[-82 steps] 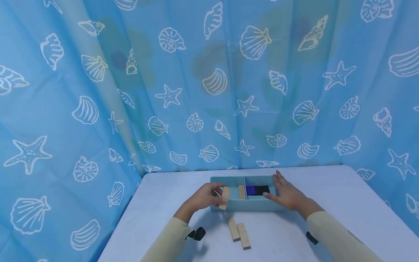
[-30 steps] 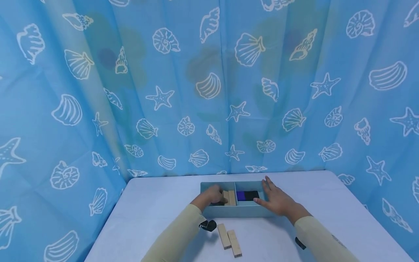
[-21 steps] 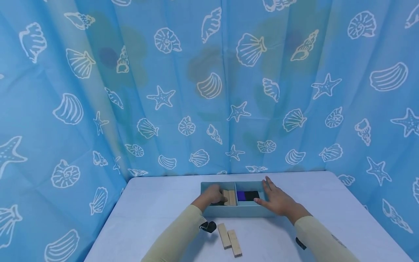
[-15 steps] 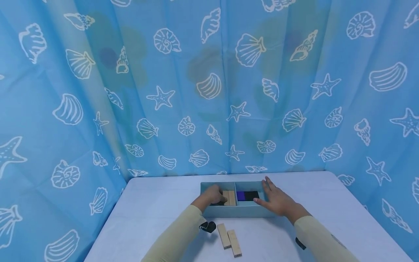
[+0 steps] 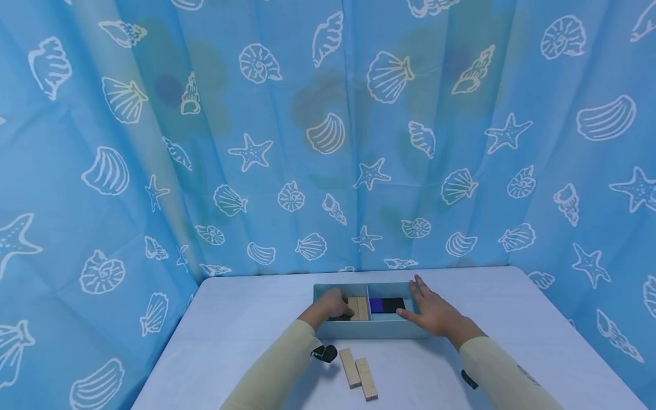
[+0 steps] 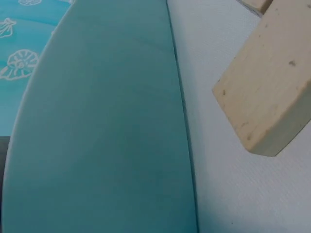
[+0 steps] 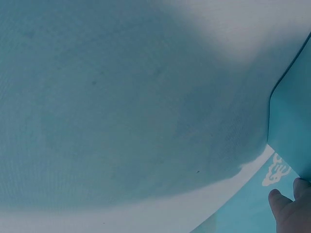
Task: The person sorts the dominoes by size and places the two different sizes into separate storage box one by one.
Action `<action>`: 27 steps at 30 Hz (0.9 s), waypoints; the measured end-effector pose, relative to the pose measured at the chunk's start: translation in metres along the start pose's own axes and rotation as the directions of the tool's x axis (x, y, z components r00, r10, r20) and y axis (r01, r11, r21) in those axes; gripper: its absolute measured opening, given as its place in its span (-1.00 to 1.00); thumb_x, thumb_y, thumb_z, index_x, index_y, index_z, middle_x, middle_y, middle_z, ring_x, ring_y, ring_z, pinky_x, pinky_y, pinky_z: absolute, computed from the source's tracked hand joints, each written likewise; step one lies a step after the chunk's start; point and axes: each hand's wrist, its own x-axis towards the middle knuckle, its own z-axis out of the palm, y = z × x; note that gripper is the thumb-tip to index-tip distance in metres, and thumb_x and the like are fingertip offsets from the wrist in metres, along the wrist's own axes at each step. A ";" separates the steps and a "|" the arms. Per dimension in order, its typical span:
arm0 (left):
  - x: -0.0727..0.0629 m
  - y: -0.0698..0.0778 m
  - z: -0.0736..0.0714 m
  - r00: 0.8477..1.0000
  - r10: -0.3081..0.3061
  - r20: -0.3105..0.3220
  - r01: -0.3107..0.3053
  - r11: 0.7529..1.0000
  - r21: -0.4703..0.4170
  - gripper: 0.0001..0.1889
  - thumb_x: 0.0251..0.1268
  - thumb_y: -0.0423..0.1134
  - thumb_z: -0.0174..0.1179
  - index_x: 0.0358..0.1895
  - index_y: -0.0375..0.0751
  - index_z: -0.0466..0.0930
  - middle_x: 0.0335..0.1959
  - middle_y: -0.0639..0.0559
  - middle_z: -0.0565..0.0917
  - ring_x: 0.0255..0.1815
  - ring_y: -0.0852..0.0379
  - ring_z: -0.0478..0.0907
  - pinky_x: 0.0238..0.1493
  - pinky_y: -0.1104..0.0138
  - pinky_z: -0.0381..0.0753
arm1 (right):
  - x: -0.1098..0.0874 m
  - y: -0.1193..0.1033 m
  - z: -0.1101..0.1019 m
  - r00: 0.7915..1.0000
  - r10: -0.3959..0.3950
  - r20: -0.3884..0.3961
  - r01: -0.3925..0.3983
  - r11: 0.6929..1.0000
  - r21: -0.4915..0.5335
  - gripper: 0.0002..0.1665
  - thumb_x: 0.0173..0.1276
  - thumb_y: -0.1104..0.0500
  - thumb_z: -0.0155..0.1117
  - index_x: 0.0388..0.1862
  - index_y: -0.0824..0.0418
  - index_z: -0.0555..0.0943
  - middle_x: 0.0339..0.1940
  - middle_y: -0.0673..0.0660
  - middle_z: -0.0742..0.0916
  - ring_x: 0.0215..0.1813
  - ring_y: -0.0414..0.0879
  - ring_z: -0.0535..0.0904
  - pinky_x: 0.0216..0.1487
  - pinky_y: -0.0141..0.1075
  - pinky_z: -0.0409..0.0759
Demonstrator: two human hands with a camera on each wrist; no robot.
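My left hand (image 5: 334, 303) reaches down into the left compartment of a blue-grey divided box (image 5: 369, 330). Its fingers are curled, thumb and fingertips at the left side of the wooden blocks (image 5: 361, 308), which lie side by side against the divider; the fingertips are partly hidden. My right hand (image 5: 435, 313) steadies the box's right end, fingers extended along the rim and thumb over the front edge. In the right compartment lie a purple block (image 5: 376, 306) and a black block (image 5: 393, 306). The right wrist view shows some fingertips (image 7: 279, 201) by the box corner.
Two loose wooden blocks (image 5: 351, 368) lie on the white table (image 5: 246, 336) in front of the box. One block (image 6: 272, 82) appears large beside the box's wall (image 6: 107, 121) in the left wrist view. A blue shell-print curtain (image 5: 287, 142) hangs behind the table.
My left hand has carried a wooden block from above the front rim into the left compartment, beside the one there. Lately the blocks have straightened slightly; my right hand stays at the box's end.
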 end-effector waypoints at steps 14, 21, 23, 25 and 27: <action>-0.017 -0.004 -0.020 0.997 0.069 -0.024 -0.073 0.979 -0.188 -0.57 0.28 -0.13 0.31 0.11 -0.33 0.58 -0.45 0.04 0.63 -0.51 0.13 0.59 -0.41 0.27 0.62 | 0.003 0.004 0.003 0.999 -0.040 -0.019 0.039 0.999 -0.014 0.22 0.33 -0.48 -0.04 0.52 0.46 -0.02 0.55 0.43 -0.02 0.46 0.45 0.03 0.32 0.30 0.11; -0.038 -0.010 -0.025 0.992 0.109 -0.059 -0.120 0.962 -0.244 -0.69 0.30 -0.02 0.28 -0.08 -0.19 0.67 -0.46 0.08 0.65 -0.53 0.10 0.59 -0.47 0.26 0.57 | 0.003 0.002 0.003 0.999 -0.046 -0.023 0.045 0.998 -0.039 0.21 0.35 -0.48 -0.06 0.52 0.47 -0.02 0.54 0.44 -0.01 0.44 0.47 0.05 0.32 0.31 0.09; -0.045 -0.012 -0.027 0.990 0.107 -0.093 -0.128 0.956 -0.265 -0.72 0.31 -0.03 0.27 -0.12 -0.17 0.68 -0.49 0.03 0.65 -0.57 0.09 0.58 -0.51 0.26 0.57 | 0.003 0.001 0.004 0.998 -0.048 -0.028 0.047 0.998 -0.044 0.21 0.35 -0.47 -0.06 0.52 0.48 -0.03 0.54 0.44 -0.01 0.44 0.47 0.04 0.33 0.31 0.08; -0.051 -0.015 -0.027 0.985 0.107 -0.134 -0.142 0.947 -0.287 -0.74 0.32 -0.03 0.26 -0.17 -0.15 0.69 -0.52 0.01 0.64 -0.60 0.10 0.57 -0.55 0.28 0.57 | 0.004 0.001 0.005 0.998 -0.054 -0.033 0.053 0.998 -0.046 0.21 0.35 -0.47 -0.05 0.51 0.49 -0.02 0.53 0.46 0.00 0.45 0.46 0.03 0.33 0.31 0.07; -0.058 -0.020 -0.027 0.979 0.113 -0.168 -0.163 0.932 -0.322 -0.76 0.33 -0.03 0.26 -0.22 -0.14 0.69 -0.56 -0.01 0.62 -0.63 0.11 0.57 -0.57 0.29 0.58 | 0.004 0.002 0.006 0.998 -0.056 -0.033 0.055 0.997 -0.049 0.22 0.35 -0.48 -0.06 0.50 0.51 -0.01 0.53 0.47 0.00 0.45 0.46 0.01 0.33 0.32 0.07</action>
